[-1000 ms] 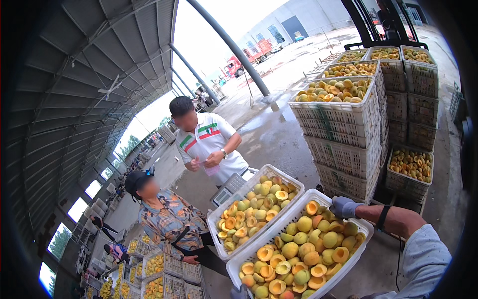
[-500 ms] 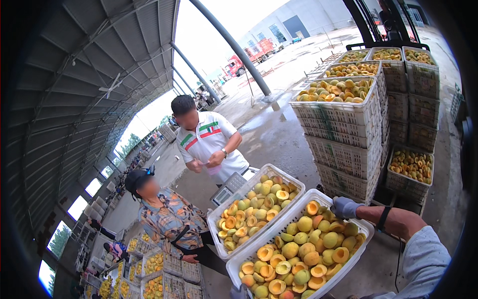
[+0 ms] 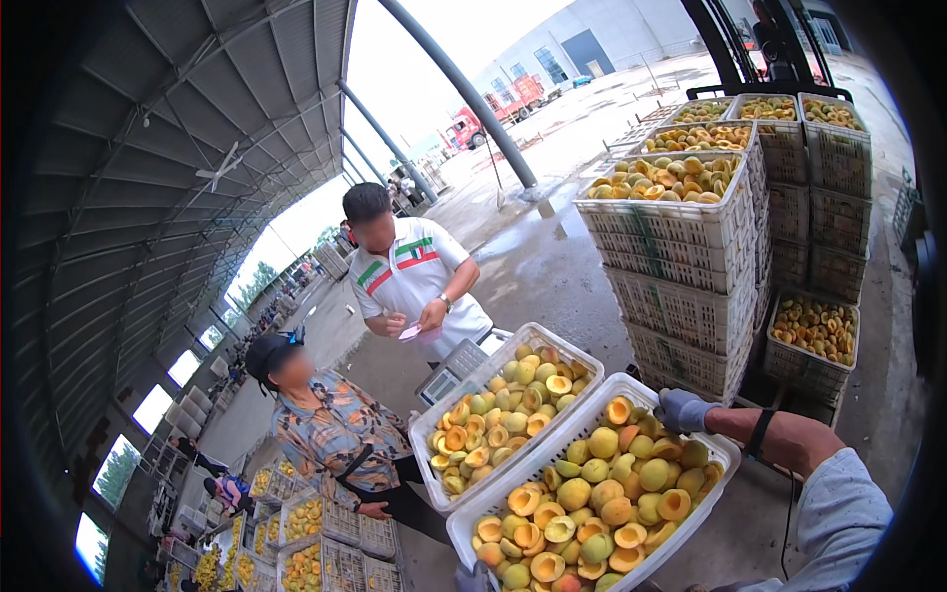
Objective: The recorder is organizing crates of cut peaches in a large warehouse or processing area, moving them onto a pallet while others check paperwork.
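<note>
My grey-gloved left hand [image 3: 475,578] is at the eight o'clock corner of a long white plastic crate [image 3: 528,467] of cut yellow fruit [image 3: 562,529]; it is mostly out of view, so I cannot tell its grip. My grey-gloved right hand [image 3: 684,410] clasps the rim at one o'clock. I seem to be steadying the crate; shifting it calls for a level hold. Beyond, at eleven o'clock, sits a similar white tub [image 3: 472,390].

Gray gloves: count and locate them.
2: one on the right hand, at the upper end of the nearer fruit crate; one on the left hand, partly visible by its lower-left corner. More may be hidden.
</note>
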